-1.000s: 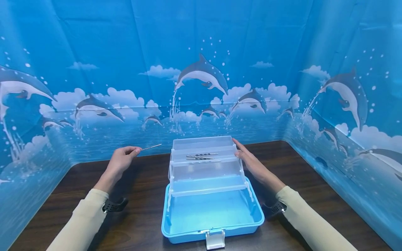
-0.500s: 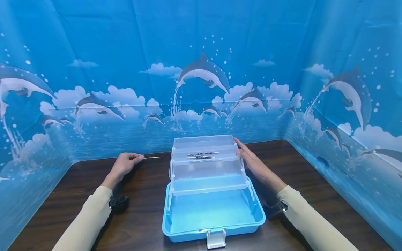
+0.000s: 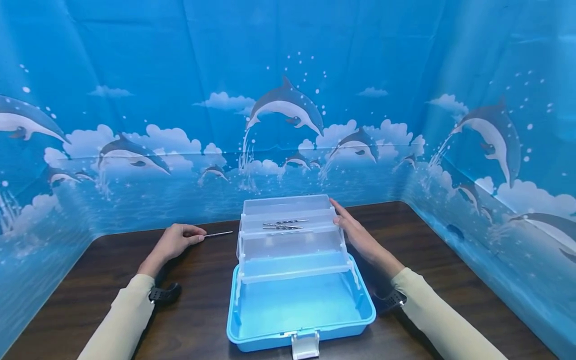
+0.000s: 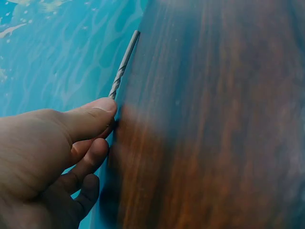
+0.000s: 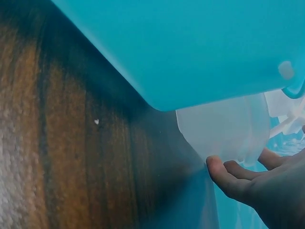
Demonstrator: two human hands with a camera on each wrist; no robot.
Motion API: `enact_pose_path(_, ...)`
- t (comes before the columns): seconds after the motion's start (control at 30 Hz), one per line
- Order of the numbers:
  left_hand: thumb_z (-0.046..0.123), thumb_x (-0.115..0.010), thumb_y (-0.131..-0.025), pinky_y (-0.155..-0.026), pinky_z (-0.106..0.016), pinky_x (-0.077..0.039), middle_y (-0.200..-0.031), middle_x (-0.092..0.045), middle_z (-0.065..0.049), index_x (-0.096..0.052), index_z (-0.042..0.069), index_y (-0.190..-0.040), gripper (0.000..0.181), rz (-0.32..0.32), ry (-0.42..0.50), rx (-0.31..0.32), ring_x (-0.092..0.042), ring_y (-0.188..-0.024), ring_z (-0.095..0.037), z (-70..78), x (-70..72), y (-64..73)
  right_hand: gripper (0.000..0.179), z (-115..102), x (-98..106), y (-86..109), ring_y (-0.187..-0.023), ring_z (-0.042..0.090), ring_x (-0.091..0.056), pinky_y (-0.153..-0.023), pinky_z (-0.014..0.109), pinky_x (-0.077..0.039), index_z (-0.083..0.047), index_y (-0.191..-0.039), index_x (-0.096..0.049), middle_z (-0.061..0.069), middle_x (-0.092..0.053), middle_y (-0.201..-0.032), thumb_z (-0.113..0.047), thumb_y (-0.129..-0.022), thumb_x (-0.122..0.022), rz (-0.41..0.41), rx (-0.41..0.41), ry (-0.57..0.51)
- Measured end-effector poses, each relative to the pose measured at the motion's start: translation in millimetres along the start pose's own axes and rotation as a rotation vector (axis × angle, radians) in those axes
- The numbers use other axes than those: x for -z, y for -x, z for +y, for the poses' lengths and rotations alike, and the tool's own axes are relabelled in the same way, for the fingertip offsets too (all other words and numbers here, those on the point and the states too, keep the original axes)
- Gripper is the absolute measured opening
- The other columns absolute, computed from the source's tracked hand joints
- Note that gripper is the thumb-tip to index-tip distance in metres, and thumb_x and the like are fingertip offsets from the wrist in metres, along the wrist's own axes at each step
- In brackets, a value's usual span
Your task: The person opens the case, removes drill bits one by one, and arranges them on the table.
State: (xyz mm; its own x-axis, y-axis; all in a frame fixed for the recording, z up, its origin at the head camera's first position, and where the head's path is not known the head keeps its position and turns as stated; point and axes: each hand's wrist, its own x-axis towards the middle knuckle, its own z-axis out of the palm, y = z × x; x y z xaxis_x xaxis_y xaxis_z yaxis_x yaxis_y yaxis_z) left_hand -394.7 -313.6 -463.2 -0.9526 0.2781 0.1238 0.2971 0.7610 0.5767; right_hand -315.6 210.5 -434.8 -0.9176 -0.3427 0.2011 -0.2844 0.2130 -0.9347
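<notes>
My left hand [image 3: 174,243] pinches a silver drill bit [image 4: 123,64] between thumb and fingers, low over the table left of the toolbox. In the left wrist view its plain shank points away from the hand, and its fluted end runs in under the fingertips. The blue toolbox [image 3: 234,320] stands open, its clear trays [image 3: 288,247] stepped up toward the back. Several drill bits [image 3: 283,226] lie together in an upper tray. At the right edge of the raised clear part [image 5: 224,124], my right hand [image 3: 360,237] holds on, thumb in front and fingers behind.
The dark wooden table [image 3: 193,310] carries the toolbox near its middle. A blue dolphin-printed curtain [image 3: 180,100] closes in the back and both sides. A white latch [image 3: 306,345] hangs from the toolbox front.
My left hand has lowered toward the table with the drill bit, which has gone from slanting upward to nearly level. My right hand keeps its place at the toolbox.
</notes>
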Motion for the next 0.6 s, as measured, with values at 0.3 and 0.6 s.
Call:
enact_pose_path(0.3,0.018,-0.072,-0.098,-0.078,-0.049,-0.051,-0.103,-0.065,-0.006,-0.079,0.01,-0.109,0.015,0.016,-0.077,-0.081,-0.06,-0.094,-0.027,2.3,0.6,-0.2,0.058,2.9,-3.9,2.2,-0.146,0.044,-0.028,-0.102,0.075,-0.03,-0.039,-0.164,-0.012,0.007,-0.017,-0.167,-0.043,-0.111,-0.035,0.006,0.003,-0.003)
enact_pose_path(0.6,0.015,-0.071,-0.098,-0.077,-0.047,-0.05,-0.099,-0.064,-0.005,-0.079,0.008,-0.109,0.015,0.047,-0.083,-0.076,-0.058,-0.091,-0.026,4.9,-1.9,-1.4,0.058,3.3,-0.6,-1.1,-0.145,0.044,-0.029,-0.102,0.074,-0.031,-0.039,-0.164,-0.012,0.007,-0.018,-0.167,-0.045,-0.11,-0.034,0.006,-0.003,0.0)
